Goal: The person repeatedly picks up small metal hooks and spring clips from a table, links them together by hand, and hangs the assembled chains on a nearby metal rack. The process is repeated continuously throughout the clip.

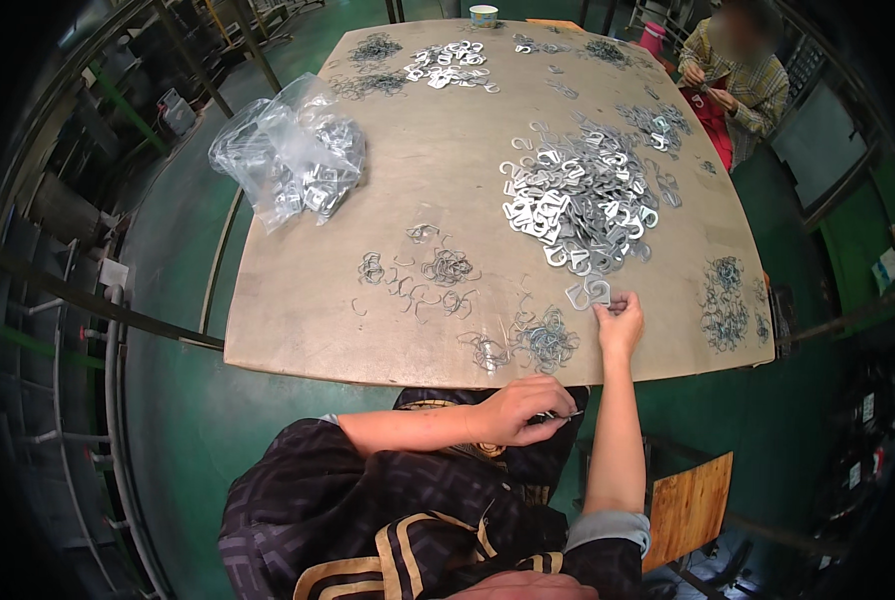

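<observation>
My right hand (622, 318) reaches over the table's near right part, thumb and fingers pinched on a flat metal hook (596, 292) at the near end of a big pile of such hooks (580, 200). Another hook touches or overlaps it. Just off the table's near edge, above my lap, my left hand (534, 410) is curled closed around a small shiny metal piece, mostly hidden by the fingers. Between the hands, on the table, lies a heap of thin bent wire clips (546, 340).
More wire clips (448, 266) are scattered over the table's near middle, with another heap (726, 305) at right. A clear plastic bag of metal parts (313, 160) rests at left. Smaller piles and a cup (484, 16) stand far back. Another person (736, 70) works at the far right.
</observation>
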Demonstrator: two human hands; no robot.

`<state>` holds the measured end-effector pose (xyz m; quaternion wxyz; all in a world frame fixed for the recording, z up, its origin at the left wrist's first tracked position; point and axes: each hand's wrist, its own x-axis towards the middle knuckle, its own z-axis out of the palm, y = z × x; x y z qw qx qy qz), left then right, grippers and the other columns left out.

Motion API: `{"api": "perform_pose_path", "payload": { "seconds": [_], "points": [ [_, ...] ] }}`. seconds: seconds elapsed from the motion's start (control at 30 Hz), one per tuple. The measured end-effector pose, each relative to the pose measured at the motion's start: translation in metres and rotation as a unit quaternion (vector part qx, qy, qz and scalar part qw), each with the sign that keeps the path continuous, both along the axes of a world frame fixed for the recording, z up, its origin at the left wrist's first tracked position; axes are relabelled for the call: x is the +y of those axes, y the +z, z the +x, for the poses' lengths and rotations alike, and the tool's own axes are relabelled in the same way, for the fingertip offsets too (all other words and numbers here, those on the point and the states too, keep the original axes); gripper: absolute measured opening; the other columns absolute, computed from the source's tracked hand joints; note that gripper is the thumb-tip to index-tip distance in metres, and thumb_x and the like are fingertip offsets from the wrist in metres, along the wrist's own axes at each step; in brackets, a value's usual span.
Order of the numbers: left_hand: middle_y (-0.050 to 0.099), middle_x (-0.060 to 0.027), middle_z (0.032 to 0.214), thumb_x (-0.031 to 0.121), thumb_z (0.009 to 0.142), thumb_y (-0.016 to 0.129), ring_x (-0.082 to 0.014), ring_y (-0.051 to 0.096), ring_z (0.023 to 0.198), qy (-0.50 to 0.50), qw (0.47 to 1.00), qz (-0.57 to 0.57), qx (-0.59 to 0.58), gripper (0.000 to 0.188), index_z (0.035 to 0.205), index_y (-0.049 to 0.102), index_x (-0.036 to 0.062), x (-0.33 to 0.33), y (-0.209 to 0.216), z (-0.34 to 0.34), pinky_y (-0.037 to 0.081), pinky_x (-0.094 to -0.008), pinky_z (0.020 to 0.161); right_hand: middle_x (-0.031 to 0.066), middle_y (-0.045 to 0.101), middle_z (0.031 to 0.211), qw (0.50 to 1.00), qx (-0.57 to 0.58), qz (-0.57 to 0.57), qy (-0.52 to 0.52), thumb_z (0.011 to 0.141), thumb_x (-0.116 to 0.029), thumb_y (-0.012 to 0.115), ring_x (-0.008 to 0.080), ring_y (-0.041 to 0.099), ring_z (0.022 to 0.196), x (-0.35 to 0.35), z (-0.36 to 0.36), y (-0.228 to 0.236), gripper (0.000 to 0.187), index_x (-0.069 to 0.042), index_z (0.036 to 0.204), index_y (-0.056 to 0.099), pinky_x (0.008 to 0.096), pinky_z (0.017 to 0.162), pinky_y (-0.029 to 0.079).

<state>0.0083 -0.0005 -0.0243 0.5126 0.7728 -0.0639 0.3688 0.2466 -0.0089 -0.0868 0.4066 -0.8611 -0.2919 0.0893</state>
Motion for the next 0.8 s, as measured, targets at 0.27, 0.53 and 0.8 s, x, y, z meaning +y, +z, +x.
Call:
{"api": "perform_pose_path", "payload": {
  "seconds": [0.27, 0.53, 0.8],
  "points": [
    [0.066, -0.0128, 0.093, -0.007, 0.075, 0.067, -0.0291, 0.065, 0.086, 0.068, 0.997, -0.032, 0.030, 0.020, 0.091, 0.059, 0.0013, 0.001, -0.008, 0.001, 0.052, -0.0358, 0.075, 0.0067, 0.061, 0.092, 0.927, 0.233, 0.251, 0.152, 0.082, 0.009, 0.065, 0.0097, 0.062, 0.080, -0.065, -0.054, 0.064, 0.024, 0.003, 0.103, 0.054, 0.0205, 0.069, 0.049],
    [0.066, -0.0126, 0.091, -0.005, 0.074, 0.069, -0.0292, 0.065, 0.084, 0.098, 0.994, 0.002, 0.054, 0.020, 0.091, 0.059, 0.0017, 0.001, -0.003, 0.003, 0.051, -0.0356, 0.073, 0.0074, 0.062, 0.093, 0.906, 0.278, 0.264, 0.178, 0.086, 0.010, 0.063, 0.0103, 0.064, 0.082, -0.104, -0.100, 0.103, 0.025, 0.005, 0.108, 0.054, 0.0201, 0.072, 0.051],
    [0.066, -0.0120, 0.091, -0.005, 0.074, 0.069, -0.0287, 0.065, 0.084, 0.107, 0.993, 0.016, 0.046, 0.019, 0.089, 0.060, 0.0013, 0.000, -0.001, 0.001, 0.051, -0.0358, 0.073, 0.0087, 0.060, 0.092, 0.924, 0.261, 0.243, 0.138, 0.085, 0.011, 0.062, 0.0122, 0.065, 0.076, -0.106, -0.112, 0.107, 0.025, 0.006, 0.107, 0.053, 0.0224, 0.067, 0.054]
  ]
}}
